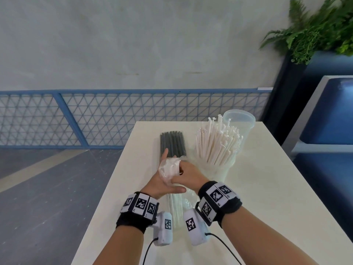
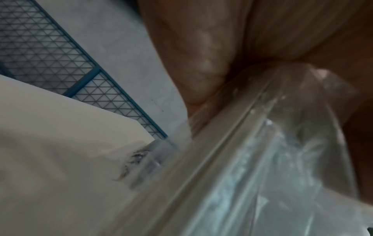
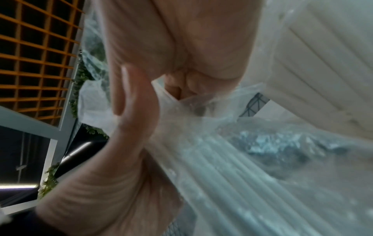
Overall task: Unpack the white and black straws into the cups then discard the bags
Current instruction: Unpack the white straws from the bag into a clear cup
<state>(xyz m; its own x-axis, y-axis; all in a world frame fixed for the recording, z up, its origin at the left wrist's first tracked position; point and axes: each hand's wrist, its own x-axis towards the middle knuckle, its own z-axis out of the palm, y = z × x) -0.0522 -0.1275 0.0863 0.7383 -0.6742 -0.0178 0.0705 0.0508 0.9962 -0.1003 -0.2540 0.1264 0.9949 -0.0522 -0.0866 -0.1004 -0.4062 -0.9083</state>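
Head view is giving the full layout: left hand (image 1: 162, 180) and right hand (image 1: 188, 175) are meeting over the near middle of the white counter (image 1: 267, 188), both working on a clear bag (image 1: 169, 169) of white straws (image 1: 174, 209). Left grip is holding the bag end from below, index finger pointing out over the pack of black straws (image 1: 172, 143); right grip is pinching the plastic at the bag's far end, fingers curled in. Right wrist view is adding what the head view is hiding: thumb and fingers of the right hand (image 3: 141, 111) are clamping a fold of the bag film (image 3: 201, 108), with the white straws (image 3: 232, 167) running under the plastic. Left wrist view is blurry and mostly showing palm (image 2: 201, 55) pressed against the bag (image 2: 242, 159) and the counter edge (image 2: 60, 127); finger positions cannot be read there. Count: two cups, the nearer cup (image 1: 219, 169) already packed with loose white straws (image 1: 217, 142), the farther clear cup (image 1: 239, 121) standing just behind it, and whether it holds anything cannot be told. Black straws are lying flat in one pack, left of the cups, partly blocked by the hands. The wrist cameras are covering part of the bagged white straws. Blue mesh railing (image 1: 114, 115) is running behind the counter, fern planter (image 1: 315, 31) sitting far right.
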